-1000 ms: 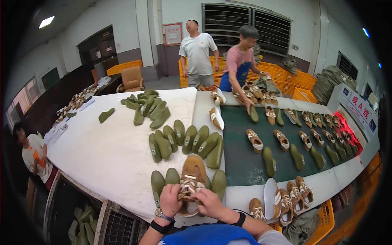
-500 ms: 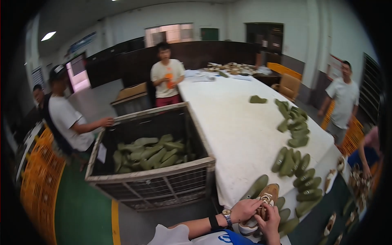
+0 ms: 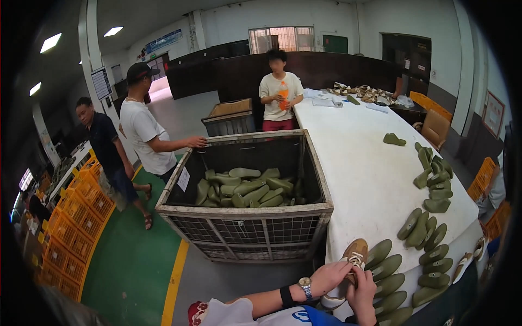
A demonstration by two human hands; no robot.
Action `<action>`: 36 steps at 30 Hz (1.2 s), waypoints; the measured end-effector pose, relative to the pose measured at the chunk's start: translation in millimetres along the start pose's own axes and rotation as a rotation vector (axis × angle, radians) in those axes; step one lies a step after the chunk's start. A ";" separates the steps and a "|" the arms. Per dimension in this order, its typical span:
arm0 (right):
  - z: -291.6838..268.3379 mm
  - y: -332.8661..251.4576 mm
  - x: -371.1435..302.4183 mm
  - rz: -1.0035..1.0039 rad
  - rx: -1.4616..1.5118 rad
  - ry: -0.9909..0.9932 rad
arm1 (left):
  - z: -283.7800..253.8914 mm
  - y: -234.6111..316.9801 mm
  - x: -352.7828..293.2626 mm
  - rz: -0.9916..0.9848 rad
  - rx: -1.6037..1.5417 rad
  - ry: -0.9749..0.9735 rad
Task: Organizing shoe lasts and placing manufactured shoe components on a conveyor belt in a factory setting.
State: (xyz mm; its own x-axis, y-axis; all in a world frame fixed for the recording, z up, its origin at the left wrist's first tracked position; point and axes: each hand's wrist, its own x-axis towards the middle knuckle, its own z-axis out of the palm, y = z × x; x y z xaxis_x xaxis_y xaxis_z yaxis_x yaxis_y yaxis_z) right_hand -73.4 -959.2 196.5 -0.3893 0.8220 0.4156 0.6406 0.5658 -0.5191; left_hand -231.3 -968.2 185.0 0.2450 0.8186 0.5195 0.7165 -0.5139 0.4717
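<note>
A brown sneaker (image 3: 356,250) with pale laces and a white sole lies at the near edge of the white-covered table (image 3: 359,179), toe pointing away from me. My left hand (image 3: 328,277) reaches over it, fingers closed at the lacing. From the other side my right hand (image 3: 361,293) pinches at the same spot. The fingers hide the shoe's middle, so I cannot tell whether they grip laces or tongue. Beside the shoe, green shoe lasts (image 3: 387,266) lie in a row. A watch and a black band circle my left wrist.
A wheeled-looking mesh bin (image 3: 244,211) full of green lasts (image 3: 253,190) stands left of the table. One person (image 3: 145,122) rests a hand on its rim; another (image 3: 281,89) holds an orange bottle (image 3: 283,95). Orange crates (image 3: 73,239) line the left aisle.
The view has swung left, shifting the bin and table rightward and showing more of the aisle. Both my hands stay on the sneaker. The person at far right has mostly left the view.
</note>
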 end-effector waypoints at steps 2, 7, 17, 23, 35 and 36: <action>1.8 -0.3 -2.6 -0.057 0.008 0.058 | 4.7 1.3 -2.0 -0.020 0.029 0.007; -3.6 2.7 -12.9 -0.047 -0.001 0.072 | 12.3 2.5 9.4 -0.035 -0.009 -0.056; -53.3 22.8 -40.4 0.192 -0.218 0.261 | 46.9 36.8 66.0 0.249 -0.251 -0.168; -116.3 28.6 -108.1 0.395 -0.219 0.564 | 113.5 72.5 102.7 -0.185 -1.302 -0.697; -143.2 22.5 -146.7 0.385 -0.260 0.833 | 174.5 141.3 164.5 -0.692 -1.824 -1.314; -143.1 15.5 -149.4 0.383 -0.283 0.856 | 181.8 138.5 168.5 -0.733 -1.863 -1.326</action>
State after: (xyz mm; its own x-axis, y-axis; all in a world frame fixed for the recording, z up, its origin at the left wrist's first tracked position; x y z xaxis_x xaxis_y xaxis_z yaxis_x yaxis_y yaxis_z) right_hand 89.4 -1082.5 233.1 0.4181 0.5593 0.7158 0.8020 0.1427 -0.5800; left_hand 28.0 -854.7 208.4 0.9736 0.1764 -0.1446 -0.0666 0.8261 0.5596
